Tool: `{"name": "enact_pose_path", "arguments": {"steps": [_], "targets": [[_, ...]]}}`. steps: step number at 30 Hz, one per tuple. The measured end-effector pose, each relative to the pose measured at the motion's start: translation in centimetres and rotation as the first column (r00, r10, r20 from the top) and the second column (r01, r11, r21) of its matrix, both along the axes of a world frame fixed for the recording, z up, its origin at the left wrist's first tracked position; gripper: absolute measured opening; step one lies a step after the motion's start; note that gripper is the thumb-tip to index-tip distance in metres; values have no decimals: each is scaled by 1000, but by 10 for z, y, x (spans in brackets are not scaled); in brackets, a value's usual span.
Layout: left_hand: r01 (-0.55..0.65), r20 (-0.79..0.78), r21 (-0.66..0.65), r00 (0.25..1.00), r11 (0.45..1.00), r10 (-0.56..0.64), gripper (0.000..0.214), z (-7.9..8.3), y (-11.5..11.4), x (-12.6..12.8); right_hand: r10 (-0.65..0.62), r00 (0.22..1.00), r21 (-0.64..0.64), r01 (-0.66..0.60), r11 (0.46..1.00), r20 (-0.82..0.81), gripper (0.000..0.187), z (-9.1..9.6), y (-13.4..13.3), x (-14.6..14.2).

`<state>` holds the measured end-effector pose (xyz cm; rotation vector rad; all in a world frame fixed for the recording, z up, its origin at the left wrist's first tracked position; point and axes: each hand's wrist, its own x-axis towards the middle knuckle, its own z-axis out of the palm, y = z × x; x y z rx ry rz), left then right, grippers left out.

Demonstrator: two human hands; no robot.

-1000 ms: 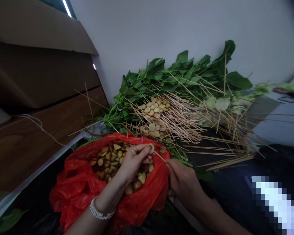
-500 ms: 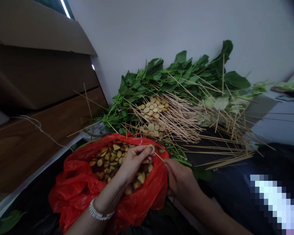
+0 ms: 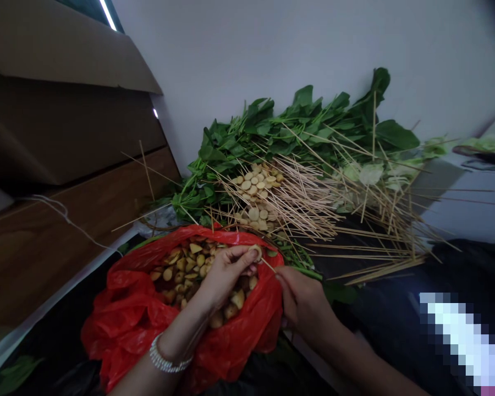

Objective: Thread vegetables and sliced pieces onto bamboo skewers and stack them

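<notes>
Pale grey wall [image 3: 272, 49] fills the background, with a brown cardboard box [image 3: 70, 126] and a wooden panel [image 3: 37, 253] at ten o'clock from the hands. Over a red plastic bag [image 3: 119, 324] full of yellowish cut pieces [image 3: 181, 264], the left hand [image 3: 226, 275], wearing a beaded silver bracelet [image 3: 165, 355], is closed in a pinch on a small round tan slice [image 3: 254, 253], holding it between thumb and fingertips near the bag's far rim. The right hand [image 3: 307, 308], just beside it at three o'clock, is closed around a thin pale wooden skewer [image 3: 268, 265]. The skewer's long axis slants from lower right to upper left, its pointed end aimed at the slice and touching or almost touching it; whether it has gone in cannot be told. The slice looks flat, with a browner rim. At twelve o'clock, a loose heap of bare wooden skewers [image 3: 301, 198] and a cluster of round tan slices [image 3: 251, 184] lie on long-stemmed green leaves [image 3: 272, 124] piled against the wall.
</notes>
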<state>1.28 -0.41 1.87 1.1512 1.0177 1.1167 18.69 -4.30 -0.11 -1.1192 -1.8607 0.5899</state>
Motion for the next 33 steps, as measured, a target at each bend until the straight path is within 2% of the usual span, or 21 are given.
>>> {"name": "enact_pose_path", "arguments": {"steps": [2, 3, 5, 7, 9, 11, 12, 13, 15, 17, 18, 19, 20, 22, 24, 26, 27, 29, 31, 32, 33], "targets": [[21, 8, -3, 1000, 1000, -21, 29, 0, 0, 0, 79, 983, -217, -115, 969, -168, 25, 2, 3, 0], [29, 14, -7, 999, 1000, -29, 29, 1, 0, -1, 113, 960, -322, -195, 926, -258, 26, 3, 4, 1], [33, 22, -13, 999, 999, -32, 30, 1, -1, -1, 140, 923, -415, -292, 861, -359, 27, 3, 6, 1], [27, 16, -9, 1000, 1000, -27, 28, 2, -1, -1, 121, 953, -321, -211, 923, -276, 25, 2, 6, 1], [23, -3, 3, 1000, 1000, -23, 27, 2, -1, -1, 55, 992, -74, -64, 995, -116, 23, 0, 3, 0], [22, -20, 10, 1000, 1000, -22, 27, 3, -1, 0, 3, 1000, 117, -1, 993, -17, 23, -2, 0, -1], [22, -23, 11, 1000, 1000, -22, 28, 3, -2, 0, -5, 1000, 141, 7, 990, -13, 23, -2, -1, -2], [25, -20, 9, 999, 1000, -25, 28, 3, -2, 0, -4, 999, 106, 7, 994, -33, 24, -2, -1, -3], [40, 2, 1, 999, 999, -40, 29, 4, -3, 0, 35, 987, -113, -53, 992, -158, 25, -2, -1, -3], [58, 30, -12, 998, 998, -58, 29, 5, -3, 0, 84, 937, -380, -218, 899, -339, 28, -1, 1, -3], [63, 37, -16, 997, 998, -62, 29, 5, -4, 0, 94, 910, -450, -287, 845, -403, 29, -2, 2, -3], [62, 36, -18, 997, 998, -61, 29, 5, -4, 1, 101, 901, -464, -310, 830, -421, 30, -2, 2, -3], [55, 27, -16, 998, 998, -54, 28, 5, -4, 1, 99, 916, -421, -272, 865, -388, 29, -3, 3, -2], [36, -2, -8, 999, 999, -36, 28, 5, -4, 2, 58, 975, -186, -99, 977, -217, 25, -6, 2, -2], [24, -20, -5, 1000, 1000, -24, 27, 5, -5, 2, 1, 999, 80, 3, 997, -43, 23, -7, 1, -3], [22, -20, -5, 1000, 1000, -22, 26, 5, -5, 2, -19, 1000, 159, 17, 987, 6, 25, -7, 0, -4], [24, -18, -5, 1000, 1000, -24, 27, 6, -5, 2, -7, 1000, 108, 9, 994, -19, 25, -6, 0, -5], [37, -11, -2, 999, 999, -37, 29, 6, -4, 1, 46, 987, -118, -65, 991, -156, 27, -3, 2, -5], [62, -1, -7, 998, 998, -62, 31, 6, -4, 1, 109, 941, -350, -224, 910, -320, 29, -1, 3, -5], [72, 3, -9, 997, 997, -72, 31, 6, -4, 1, 126, 923, -403, -278, 872, -364, 29, 0, 3, -5], [76, 4, -9, 997, 997, -76, 30, 6, -4, 1, 132, 922, -398, -282, 873, -364, 29, 1, 4, -5]]}}
